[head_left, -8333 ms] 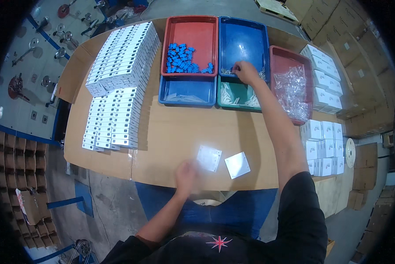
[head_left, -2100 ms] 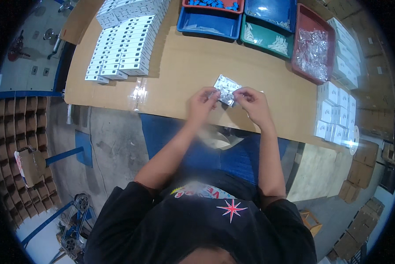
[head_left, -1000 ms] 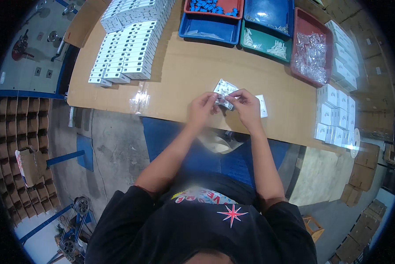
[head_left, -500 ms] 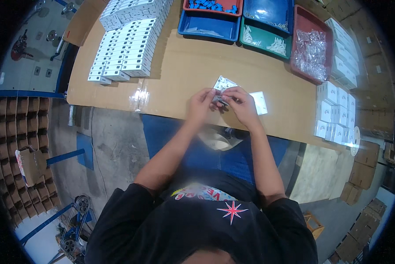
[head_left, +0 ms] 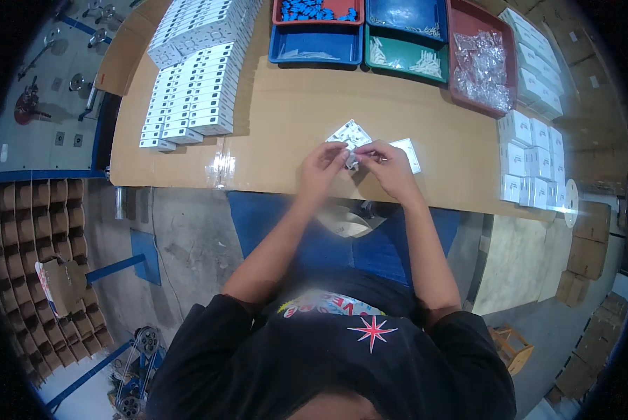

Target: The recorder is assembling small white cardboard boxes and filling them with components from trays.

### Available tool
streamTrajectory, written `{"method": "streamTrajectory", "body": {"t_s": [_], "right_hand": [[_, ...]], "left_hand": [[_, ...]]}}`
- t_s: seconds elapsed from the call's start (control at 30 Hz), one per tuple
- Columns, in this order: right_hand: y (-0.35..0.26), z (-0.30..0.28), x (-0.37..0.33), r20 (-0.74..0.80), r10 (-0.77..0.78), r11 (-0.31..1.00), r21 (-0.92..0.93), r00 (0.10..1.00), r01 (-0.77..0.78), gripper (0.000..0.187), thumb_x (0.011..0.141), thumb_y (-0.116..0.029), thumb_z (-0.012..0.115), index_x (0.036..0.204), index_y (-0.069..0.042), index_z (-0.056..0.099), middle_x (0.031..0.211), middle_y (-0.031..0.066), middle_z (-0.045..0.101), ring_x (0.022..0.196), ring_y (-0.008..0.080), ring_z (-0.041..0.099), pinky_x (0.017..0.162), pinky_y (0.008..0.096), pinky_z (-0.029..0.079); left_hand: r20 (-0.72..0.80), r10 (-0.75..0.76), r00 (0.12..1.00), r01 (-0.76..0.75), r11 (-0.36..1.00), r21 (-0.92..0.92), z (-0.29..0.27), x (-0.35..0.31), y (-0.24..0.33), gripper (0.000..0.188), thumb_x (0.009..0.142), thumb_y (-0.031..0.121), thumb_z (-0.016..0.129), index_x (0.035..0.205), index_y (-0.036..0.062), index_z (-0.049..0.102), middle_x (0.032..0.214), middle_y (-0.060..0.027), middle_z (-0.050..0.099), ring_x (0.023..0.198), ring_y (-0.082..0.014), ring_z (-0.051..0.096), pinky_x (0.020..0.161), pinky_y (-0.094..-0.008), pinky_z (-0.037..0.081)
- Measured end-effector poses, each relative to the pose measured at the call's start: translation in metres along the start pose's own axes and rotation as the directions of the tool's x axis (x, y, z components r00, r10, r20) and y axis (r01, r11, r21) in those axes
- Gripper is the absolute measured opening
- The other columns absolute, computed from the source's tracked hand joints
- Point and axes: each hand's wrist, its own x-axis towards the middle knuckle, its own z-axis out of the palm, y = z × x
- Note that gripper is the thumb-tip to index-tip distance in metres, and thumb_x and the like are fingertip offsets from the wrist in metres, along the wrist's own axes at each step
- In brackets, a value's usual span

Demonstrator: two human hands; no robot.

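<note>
Pinching pale piece: left hand + right hand | card at its 12 o'clock | second card, 3 o'clock

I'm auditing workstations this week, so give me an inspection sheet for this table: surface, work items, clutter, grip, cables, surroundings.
Surface: brown cardboard sheet, with shiny tape near its front edge.
Work items: one white square, partly covered, details on it too fine to identify; second white square to its right.
Clutter: stacked boxes at left, white cartons at right; coloured trays hold blue pieces, white pegs and clear bags.
Grip: left hand and right hand meet over the first square's near part; what they pinch is unclear.
Cables: thin dark line on the floor at left, possibly a cord.
Surroundings: divided brown rack and pulley wheels at left; cardboard boxes at right.
</note>
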Motion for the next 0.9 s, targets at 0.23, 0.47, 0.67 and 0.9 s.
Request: {"method": "streamTrajectory", "body": {"t_s": [0.23,0.47,0.67,0.9], "right_hand": [[0.004,0.003,-0.001,0.021,0.091,0.992,0.087,0.996,-0.093,0.016,0.092,-0.008,0.075,0.106,-0.001,0.076,0.089,0.0023,0.074,0.075,0.0072,0.06,0.069,0.023,0.05],[-0.003,-0.003,-0.003,0.079,0.074,0.995,0.063,0.994,-0.079,0.015,0.093,-0.007,0.073,0.105,0.001,0.075,0.093,0.0057,0.071,0.076,0.0111,0.064,0.071,0.0249,0.052],[-0.015,-0.005,-0.003,0.132,0.023,0.994,-0.11,0.991,-0.008,0.009,0.096,-0.004,0.068,0.1,0.004,0.071,0.097,0.0084,0.068,0.081,0.0143,0.069,0.074,0.0273,0.054],[0.003,0.004,0.003,-0.047,0.167,0.916,0.377,0.985,-0.137,0.011,0.101,-0.007,0.063,0.107,0.001,0.068,0.095,0.0085,0.072,0.087,0.0145,0.073,0.077,0.0254,0.059]], "left_hand": [[0.074,0.005,0.997,-0.003,1.0,-0.018,-0.005,-0.001,-0.005,0.016,0.097,0.004,0.069,0.111,-0.0041,0.071,0.108,-0.0098,0.073,0.099,-0.0163,0.07,0.089,-0.0305,0.059],[0.066,-0.051,0.997,0.047,0.997,0.069,-0.007,-0.003,-0.002,0.014,0.097,0.005,0.07,0.108,-0.0035,0.072,0.104,-0.0093,0.074,0.097,-0.0154,0.07,0.088,-0.0293,0.057],[0.108,0.048,0.993,-0.067,0.982,0.175,-0.006,-0.007,0.0,0.011,0.099,0.005,0.068,0.107,-0.0015,0.071,0.105,-0.008,0.072,0.097,-0.0145,0.068,0.088,-0.0288,0.055],[-0.143,0.13,0.981,-0.074,0.935,0.347,-0.014,0.005,0.001,0.025,0.095,0.016,0.074,0.117,0.0057,0.068,0.109,-0.006,0.068,0.099,-0.0153,0.064,0.088,-0.0314,0.054]]}}
